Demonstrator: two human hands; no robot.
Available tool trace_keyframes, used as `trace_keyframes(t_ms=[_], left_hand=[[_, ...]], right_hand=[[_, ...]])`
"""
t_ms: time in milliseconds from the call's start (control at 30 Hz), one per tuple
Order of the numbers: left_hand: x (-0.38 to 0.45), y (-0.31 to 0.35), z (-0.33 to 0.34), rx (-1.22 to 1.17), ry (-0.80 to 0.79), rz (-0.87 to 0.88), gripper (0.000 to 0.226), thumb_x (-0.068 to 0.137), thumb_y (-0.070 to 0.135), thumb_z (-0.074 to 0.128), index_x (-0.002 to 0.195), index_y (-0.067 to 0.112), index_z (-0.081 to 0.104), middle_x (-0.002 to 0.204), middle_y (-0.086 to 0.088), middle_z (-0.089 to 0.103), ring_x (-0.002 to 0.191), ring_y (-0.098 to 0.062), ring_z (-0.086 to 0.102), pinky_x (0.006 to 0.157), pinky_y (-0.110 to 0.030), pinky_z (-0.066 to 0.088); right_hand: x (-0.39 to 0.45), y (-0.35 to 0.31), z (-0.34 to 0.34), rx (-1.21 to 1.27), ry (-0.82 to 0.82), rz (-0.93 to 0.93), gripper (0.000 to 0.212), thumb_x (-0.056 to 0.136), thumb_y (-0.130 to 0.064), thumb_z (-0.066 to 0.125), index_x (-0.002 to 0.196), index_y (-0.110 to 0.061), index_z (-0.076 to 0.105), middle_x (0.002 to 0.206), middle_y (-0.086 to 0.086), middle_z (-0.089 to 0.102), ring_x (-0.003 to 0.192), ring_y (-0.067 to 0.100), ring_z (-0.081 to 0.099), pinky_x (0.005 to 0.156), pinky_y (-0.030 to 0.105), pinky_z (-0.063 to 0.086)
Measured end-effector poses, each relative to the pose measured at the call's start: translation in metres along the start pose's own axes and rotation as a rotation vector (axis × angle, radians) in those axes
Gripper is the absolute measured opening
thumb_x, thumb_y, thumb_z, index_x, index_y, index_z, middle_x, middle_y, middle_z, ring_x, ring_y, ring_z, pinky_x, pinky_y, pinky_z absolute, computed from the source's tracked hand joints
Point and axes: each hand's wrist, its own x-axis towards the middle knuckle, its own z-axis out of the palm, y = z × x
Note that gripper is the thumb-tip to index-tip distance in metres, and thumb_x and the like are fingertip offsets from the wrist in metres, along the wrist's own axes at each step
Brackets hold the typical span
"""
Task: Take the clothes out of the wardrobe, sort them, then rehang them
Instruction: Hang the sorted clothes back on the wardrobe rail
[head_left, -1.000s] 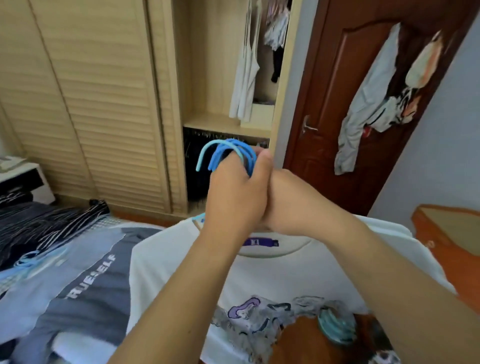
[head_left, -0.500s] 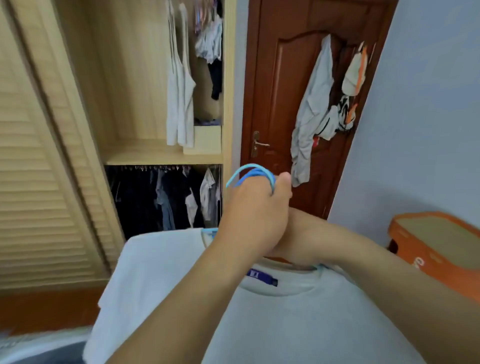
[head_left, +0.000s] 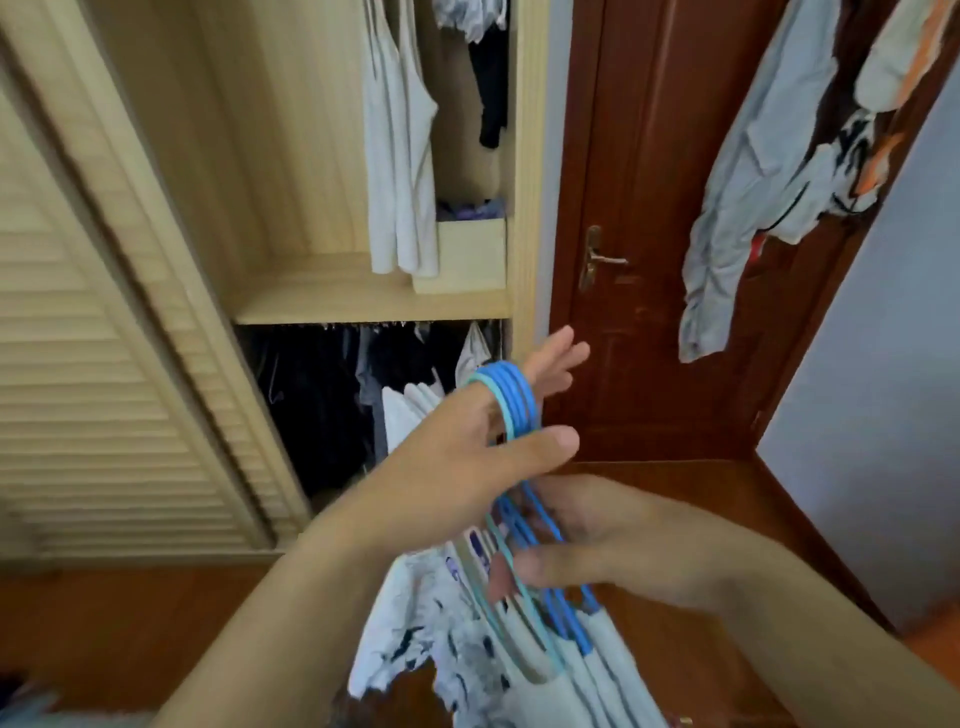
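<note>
Several blue hangers carry white printed T-shirts that dangle in front of the open wardrobe. Their hooks ride over the straight fingers of my left hand, whose fingertips point toward the wardrobe's right post. Just below, my right hand pinches the hanger necks between thumb and fingers. White tank tops hang in the upper compartment. Dark clothes fill the lower rail.
A louvred sliding door covers the wardrobe's left side. To the right stands a brown room door with a metal handle and grey and white garments hung on it. A pale box sits on the shelf.
I have come closer to the wardrobe and the bed has left the view. My left hand has gone from a fist to straight fingers under the hooks. My right hand has dropped to the hanger necks.
</note>
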Motion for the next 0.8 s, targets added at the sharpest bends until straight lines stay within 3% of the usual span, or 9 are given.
trace_keyframes(t_ms=[133, 267, 333, 400, 467, 534, 600, 700, 800], left_hand=[[0.031, -0.014, -0.042, -0.107, 0.206, 0.001, 0.055, 0.097, 0.012, 0.059, 0.150, 0.013, 0.043, 0.138, 0.004, 0.064, 0.131, -0.013, 0.058, 0.113, -0.034, 0.044], [0.058, -0.029, -0.081, -0.066, 0.317, -0.084, 0.049, 0.099, 0.001, 0.056, 0.146, 0.012, 0.047, 0.124, -0.005, 0.072, 0.117, -0.019, 0.068, 0.104, -0.031, 0.050], [0.075, -0.040, -0.103, -0.073, 0.329, -0.102, 0.041, 0.100, 0.004, 0.056, 0.139, 0.016, 0.053, 0.123, -0.004, 0.072, 0.117, -0.018, 0.067, 0.106, -0.033, 0.049], [0.091, -0.051, -0.120, -0.088, 0.356, -0.102, 0.037, 0.100, 0.007, 0.057, 0.137, 0.014, 0.055, 0.122, -0.002, 0.073, 0.118, -0.017, 0.066, 0.110, -0.037, 0.046], [0.103, -0.063, -0.135, -0.065, 0.403, -0.087, 0.035, 0.101, 0.009, 0.057, 0.137, 0.012, 0.056, 0.119, -0.001, 0.074, 0.118, -0.014, 0.066, 0.109, -0.035, 0.047], [0.112, -0.077, -0.151, -0.038, 0.446, -0.081, 0.032, 0.102, 0.009, 0.056, 0.134, 0.009, 0.059, 0.118, -0.003, 0.074, 0.111, -0.016, 0.070, 0.101, -0.033, 0.054], [0.124, -0.087, -0.172, -0.014, 0.469, -0.065, 0.027, 0.104, 0.011, 0.053, 0.130, 0.007, 0.061, 0.116, -0.003, 0.073, 0.102, -0.023, 0.072, 0.090, -0.041, 0.058], [0.155, -0.082, -0.211, 0.108, 0.422, 0.039, 0.022, 0.106, 0.023, 0.049, 0.120, 0.011, 0.062, 0.110, -0.004, 0.073, 0.100, -0.019, 0.072, 0.094, -0.041, 0.058], [0.188, -0.053, -0.267, 0.087, 0.351, 0.124, 0.025, 0.107, 0.023, 0.046, 0.114, 0.006, 0.064, 0.102, -0.009, 0.075, 0.092, -0.024, 0.074, 0.093, -0.040, 0.058]], right_hand=[[0.074, -0.008, -0.036, 0.006, -0.051, -0.007, 0.021, 0.097, -0.018, 0.062, 0.117, -0.011, 0.059, 0.085, 0.003, 0.071, 0.087, 0.014, 0.066, 0.086, 0.030, 0.048], [0.138, -0.010, -0.052, -0.023, -0.038, -0.084, 0.016, 0.101, -0.022, 0.055, 0.099, -0.007, 0.060, 0.071, 0.005, 0.065, 0.080, 0.029, 0.062, 0.099, 0.047, 0.049], [0.169, -0.005, -0.053, 0.018, 0.059, -0.102, 0.022, 0.101, -0.025, 0.055, 0.090, -0.007, 0.059, 0.063, 0.008, 0.060, 0.067, 0.030, 0.055, 0.083, 0.050, 0.050], [0.198, -0.002, -0.057, 0.086, 0.133, -0.126, 0.023, 0.101, -0.021, 0.056, 0.082, -0.008, 0.056, 0.058, 0.011, 0.055, 0.057, 0.024, 0.050, 0.066, 0.042, 0.045], [0.222, -0.004, -0.065, 0.154, 0.178, -0.131, 0.024, 0.100, -0.015, 0.055, 0.077, -0.008, 0.053, 0.054, 0.009, 0.054, 0.051, 0.019, 0.048, 0.058, 0.033, 0.043], [0.245, -0.007, -0.075, 0.187, 0.219, -0.122, 0.031, 0.100, -0.011, 0.054, 0.069, -0.010, 0.053, 0.050, 0.007, 0.052, 0.048, 0.017, 0.047, 0.055, 0.028, 0.042], [0.266, -0.020, -0.087, 0.185, 0.257, -0.128, 0.041, 0.099, -0.010, 0.054, 0.058, -0.015, 0.055, 0.048, 0.006, 0.051, 0.046, 0.017, 0.046, 0.053, 0.025, 0.041], [0.295, -0.054, -0.099, 0.122, 0.297, -0.171, 0.047, 0.096, -0.003, 0.054, 0.051, -0.016, 0.054, 0.044, 0.007, 0.048, 0.040, 0.013, 0.044, 0.046, 0.019, 0.038], [0.333, -0.099, -0.108, 0.011, 0.303, -0.208, 0.048, 0.095, -0.004, 0.055, 0.048, -0.012, 0.053, 0.044, 0.007, 0.049, 0.041, 0.012, 0.046, 0.048, 0.019, 0.040]])
